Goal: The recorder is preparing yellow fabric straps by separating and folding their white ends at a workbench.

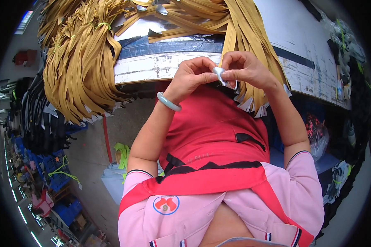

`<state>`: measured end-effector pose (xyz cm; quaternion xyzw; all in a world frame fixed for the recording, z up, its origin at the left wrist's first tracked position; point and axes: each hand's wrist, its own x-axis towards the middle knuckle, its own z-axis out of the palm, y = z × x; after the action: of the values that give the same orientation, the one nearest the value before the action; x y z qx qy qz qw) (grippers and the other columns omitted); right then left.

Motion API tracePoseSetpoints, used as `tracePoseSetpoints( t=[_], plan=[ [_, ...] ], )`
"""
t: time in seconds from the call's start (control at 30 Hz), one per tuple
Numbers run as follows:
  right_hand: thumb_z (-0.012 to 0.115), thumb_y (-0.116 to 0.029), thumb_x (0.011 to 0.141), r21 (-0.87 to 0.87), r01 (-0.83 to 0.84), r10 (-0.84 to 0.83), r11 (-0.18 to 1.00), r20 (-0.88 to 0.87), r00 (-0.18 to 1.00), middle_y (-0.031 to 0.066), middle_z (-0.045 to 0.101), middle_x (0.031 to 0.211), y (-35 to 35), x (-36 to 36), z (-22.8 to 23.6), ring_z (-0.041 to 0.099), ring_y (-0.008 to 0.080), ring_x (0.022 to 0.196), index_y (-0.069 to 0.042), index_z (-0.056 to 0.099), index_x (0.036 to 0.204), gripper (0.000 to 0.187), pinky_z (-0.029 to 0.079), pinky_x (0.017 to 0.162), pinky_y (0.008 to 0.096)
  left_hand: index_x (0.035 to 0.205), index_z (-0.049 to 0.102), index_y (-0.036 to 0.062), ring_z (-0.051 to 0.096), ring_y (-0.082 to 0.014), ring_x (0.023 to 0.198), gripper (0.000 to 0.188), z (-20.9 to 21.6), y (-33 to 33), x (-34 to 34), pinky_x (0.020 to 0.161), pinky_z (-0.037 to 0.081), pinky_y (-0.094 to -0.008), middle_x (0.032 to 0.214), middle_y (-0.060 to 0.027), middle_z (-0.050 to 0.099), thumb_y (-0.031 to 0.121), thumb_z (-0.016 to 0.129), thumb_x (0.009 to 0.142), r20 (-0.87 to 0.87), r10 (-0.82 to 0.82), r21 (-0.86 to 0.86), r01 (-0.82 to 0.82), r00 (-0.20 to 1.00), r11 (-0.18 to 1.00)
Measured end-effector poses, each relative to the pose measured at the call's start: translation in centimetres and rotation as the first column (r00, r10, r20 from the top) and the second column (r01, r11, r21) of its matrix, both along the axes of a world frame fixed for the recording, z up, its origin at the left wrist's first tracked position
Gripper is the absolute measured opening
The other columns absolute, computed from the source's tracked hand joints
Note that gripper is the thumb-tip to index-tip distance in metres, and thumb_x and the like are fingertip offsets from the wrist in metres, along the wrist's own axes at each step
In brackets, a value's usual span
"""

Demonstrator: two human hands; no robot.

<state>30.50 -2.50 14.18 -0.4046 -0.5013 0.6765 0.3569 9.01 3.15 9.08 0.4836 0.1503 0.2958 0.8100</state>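
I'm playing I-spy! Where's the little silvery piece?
The silvery piece is right of the head view's centre, between the left hand and right hand, near the red apron.

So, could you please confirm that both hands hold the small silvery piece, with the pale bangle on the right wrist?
Not quite: the head view shows the pale bangle on the wrist of the left hand. It and the right hand do hold the small silvery piece.

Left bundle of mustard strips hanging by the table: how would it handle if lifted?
Likely floppy: the mustard strips droop in curves. They may splay or swing, hanging loose at the bottom. Probably heavy overall, with so many bunched together.
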Motion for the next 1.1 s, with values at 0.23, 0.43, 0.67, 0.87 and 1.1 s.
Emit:
tracePoseSetpoints(
  t=[0.23, 0.43, 0.67, 0.87, 1.1],
  plan=[
    [0.068, -0.009, 0.089, 0.134, 0.264, -0.278, 0.955, 0.102, 0.955, 0.0032, 0.062, 0.079, -0.3, -2.5, -1.3, 0.060, 0.0100, 0.065, 0.000, 0.060, 0.089, 0.012, 0.048, 0.056, 0.0226, 0.088, 0.062, 0.0001, 0.064, -0.0134, 0.072, 0.009, 0.2, -0.9, 1.1, 0.066, 0.053, -0.0243, 0.087, -0.0056, 0.066, -0.005, 0.068, 0.084, -0.109, 0.319, 0.184, -0.296, 0.941, 0.937],
    [0.068, -0.006, 0.084, 0.821, 0.149, -0.740, 0.551, 0.398, 0.542, 0.0069, 0.056, 0.082, -0.2, -5.2, -3.8, 0.058, 0.0162, 0.063, -0.003, 0.061, 0.088, 0.009, 0.047, 0.057, 0.0292, 0.092, 0.060, 0.0012, 0.060, -0.0100, 0.066, 0.008, -1.1, -0.9, 2.1, 0.060, 0.054, -0.0232, 0.078, -0.0022, 0.054, -0.005, 0.063, 0.088, -0.085, 0.748, 0.829, -0.370, 0.659, 0.420],
    [0.066, -0.008, 0.091, 0.537, 0.326, -0.459, 0.778, 0.130, 0.879, 0.0011, 0.060, 0.085, -0.4, -3.6, -4.1, 0.060, 0.0103, 0.066, -0.003, 0.065, 0.100, 0.010, 0.049, 0.060, 0.0244, 0.089, 0.065, -0.0002, 0.058, -0.0079, 0.064, 0.006, -0.5, -0.2, -0.9, 0.052, 0.046, -0.0223, 0.078, -0.0031, 0.058, 0.000, 0.070, 0.086, -0.235, 0.368, 0.532, -0.198, 0.900, 0.824],
    [0.066, -0.017, 0.094, 0.196, 0.283, -0.339, 0.939, 0.395, 0.854, 0.0001, 0.060, 0.082, -1.3, -3.9, -2.0, 0.056, 0.0046, 0.066, -0.003, 0.064, 0.092, 0.014, 0.046, 0.058, 0.0197, 0.081, 0.061, -0.0004, 0.060, -0.0160, 0.061, 0.011, -1.1, -0.6, -0.7, 0.055, 0.047, -0.0285, 0.071, -0.0087, 0.060, 0.002, 0.072, 0.083, -0.236, 0.463, 0.768, -0.127, 0.854, 0.627],
    [0.068, -0.011, 0.090, 0.248, 0.418, -0.463, 0.874, 0.159, 0.872, -0.0014, 0.058, 0.075, -1.8, -2.0, -4.1, 0.054, 0.0049, 0.064, -0.003, 0.063, 0.083, 0.012, 0.046, 0.054, 0.0198, 0.079, 0.059, -0.0003, 0.056, -0.0196, 0.058, 0.016, 0.7, -1.4, -0.3, 0.055, 0.044, -0.0310, 0.067, -0.0117, 0.056, 0.004, 0.073, 0.082, -0.251, 0.468, 0.849, -0.039, 0.847, 0.526]
  ],
)
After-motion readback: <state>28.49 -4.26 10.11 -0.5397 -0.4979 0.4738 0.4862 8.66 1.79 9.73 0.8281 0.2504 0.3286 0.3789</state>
